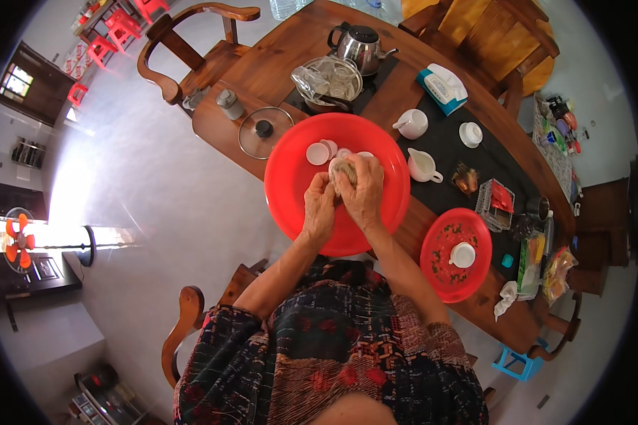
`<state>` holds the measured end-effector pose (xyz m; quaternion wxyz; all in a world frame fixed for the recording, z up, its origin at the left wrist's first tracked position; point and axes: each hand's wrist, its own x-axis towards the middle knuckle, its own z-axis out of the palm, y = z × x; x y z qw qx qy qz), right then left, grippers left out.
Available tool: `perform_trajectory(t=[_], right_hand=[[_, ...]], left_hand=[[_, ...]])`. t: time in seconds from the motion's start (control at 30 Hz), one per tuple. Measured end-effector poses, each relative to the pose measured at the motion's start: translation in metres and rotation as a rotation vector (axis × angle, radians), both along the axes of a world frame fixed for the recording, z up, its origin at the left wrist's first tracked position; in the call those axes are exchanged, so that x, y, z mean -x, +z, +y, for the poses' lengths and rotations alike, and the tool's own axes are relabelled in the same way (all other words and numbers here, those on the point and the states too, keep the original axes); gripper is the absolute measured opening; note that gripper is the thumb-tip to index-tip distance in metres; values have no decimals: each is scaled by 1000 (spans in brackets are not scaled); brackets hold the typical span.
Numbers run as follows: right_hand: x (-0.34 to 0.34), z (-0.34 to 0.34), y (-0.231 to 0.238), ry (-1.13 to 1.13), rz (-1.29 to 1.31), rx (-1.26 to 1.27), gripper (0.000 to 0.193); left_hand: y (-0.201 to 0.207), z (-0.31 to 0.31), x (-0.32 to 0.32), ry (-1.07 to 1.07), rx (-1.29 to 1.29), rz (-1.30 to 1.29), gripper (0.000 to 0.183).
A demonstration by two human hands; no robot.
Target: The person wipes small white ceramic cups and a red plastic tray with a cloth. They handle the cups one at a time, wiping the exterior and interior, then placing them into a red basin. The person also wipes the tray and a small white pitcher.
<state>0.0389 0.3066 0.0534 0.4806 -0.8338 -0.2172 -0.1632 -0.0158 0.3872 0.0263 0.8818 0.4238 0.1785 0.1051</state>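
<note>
My two hands meet over a big red basin [290,191] on the wooden table. My right hand [365,195] is closed around a beige scrubbing cloth [342,170] and what it wraps. My left hand [319,209] presses against the same bundle from the left. Small white cups [319,152] lie in the basin just beyond my fingers. Whatever is inside the cloth is hidden.
A steel kettle [361,46], a glass bowl [333,81] and a glass lid [264,131] stand at the far end. White cups [412,122], a white jug [423,166] and a tissue box [443,88] sit on the dark mat. A small red plate [443,265] holds a cup [463,255]. Wooden chairs surround the table.
</note>
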Motion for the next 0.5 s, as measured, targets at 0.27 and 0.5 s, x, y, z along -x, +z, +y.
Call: perform_trajectory(t=[0.27,0.5], right_hand=[[-38,-9,-26,75,620,-401,18],[15,-11,-12,126,81,-115,29]], left_hand=[[6,-4,7,-77,183,-1,6],[-11,5,1,32,361,13,6]])
